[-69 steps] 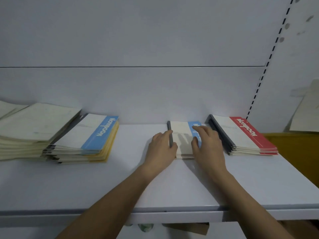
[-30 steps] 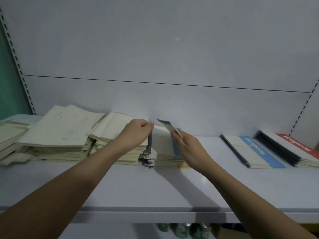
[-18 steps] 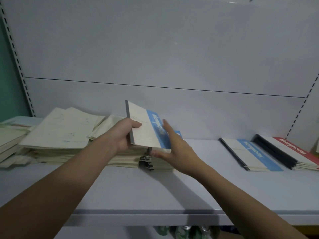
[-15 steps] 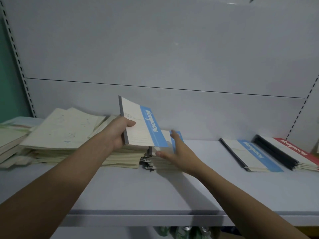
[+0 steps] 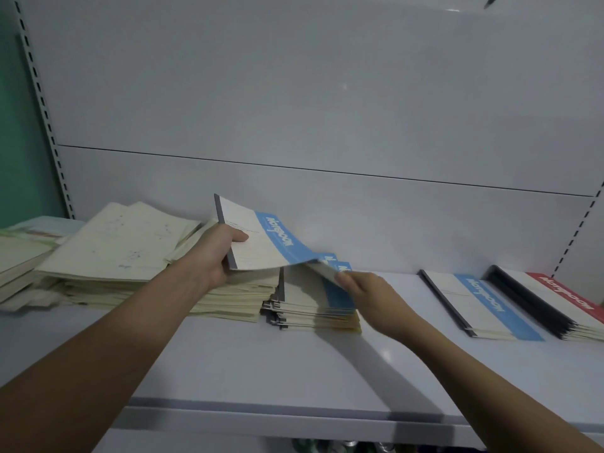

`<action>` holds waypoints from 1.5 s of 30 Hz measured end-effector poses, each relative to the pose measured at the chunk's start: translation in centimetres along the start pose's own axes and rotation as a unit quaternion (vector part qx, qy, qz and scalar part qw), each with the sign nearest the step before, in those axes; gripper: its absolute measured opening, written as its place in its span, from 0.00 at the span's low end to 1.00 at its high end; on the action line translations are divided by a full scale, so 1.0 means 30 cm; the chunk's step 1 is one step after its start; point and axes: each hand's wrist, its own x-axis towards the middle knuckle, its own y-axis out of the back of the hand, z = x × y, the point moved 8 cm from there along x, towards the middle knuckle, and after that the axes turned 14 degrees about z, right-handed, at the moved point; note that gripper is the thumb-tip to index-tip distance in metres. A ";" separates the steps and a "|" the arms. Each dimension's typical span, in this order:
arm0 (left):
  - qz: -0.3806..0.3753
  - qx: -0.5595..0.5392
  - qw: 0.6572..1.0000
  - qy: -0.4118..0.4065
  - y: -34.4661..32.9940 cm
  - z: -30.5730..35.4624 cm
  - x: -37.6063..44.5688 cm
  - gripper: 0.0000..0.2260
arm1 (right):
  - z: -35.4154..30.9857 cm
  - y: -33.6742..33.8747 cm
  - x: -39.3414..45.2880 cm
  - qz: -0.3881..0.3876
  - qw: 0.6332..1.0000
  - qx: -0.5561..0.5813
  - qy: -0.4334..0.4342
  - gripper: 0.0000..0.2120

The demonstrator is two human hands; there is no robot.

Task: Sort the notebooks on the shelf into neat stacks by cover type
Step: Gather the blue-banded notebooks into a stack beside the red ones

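My left hand (image 5: 214, 253) grips a blue-banded notebook (image 5: 261, 238) by its grey spine, lifted and tilted above the mixed stack (image 5: 313, 308) on the white shelf (image 5: 294, 371). At that stack's right side, my right hand (image 5: 366, 294) pinches the edge of another blue-banded notebook (image 5: 330, 269) and lifts it. A sorted blue-banded stack (image 5: 477, 305) lies flat to the right. Beyond it sits a red-banded stack (image 5: 555, 305).
Tall piles of plain cream notebooks (image 5: 130, 250) fill the shelf's left part, with more at the far left edge (image 5: 19, 253). Slotted uprights (image 5: 42, 106) flank the grey back panel. Green bottle tops (image 5: 327, 447) show below the shelf's front edge.
Since a second ago my left hand has lifted a blue-banded notebook off the mixed stack. My right hand has moved lower and now raises the edge of a further one.
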 end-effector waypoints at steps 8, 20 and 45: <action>-0.053 0.063 0.996 0.033 -0.101 -0.081 -0.047 0.13 | -0.112 0.101 0.034 0.145 0.980 0.137 0.011 0.17; -0.020 0.012 1.000 -0.004 -0.032 -0.042 -0.006 0.16 | -0.049 -0.047 0.042 0.050 0.990 0.130 -0.012 0.23; -0.016 -0.020 0.999 -0.033 -0.140 -0.121 -0.048 0.14 | 0.069 0.176 -0.002 0.208 0.967 0.147 -0.003 0.12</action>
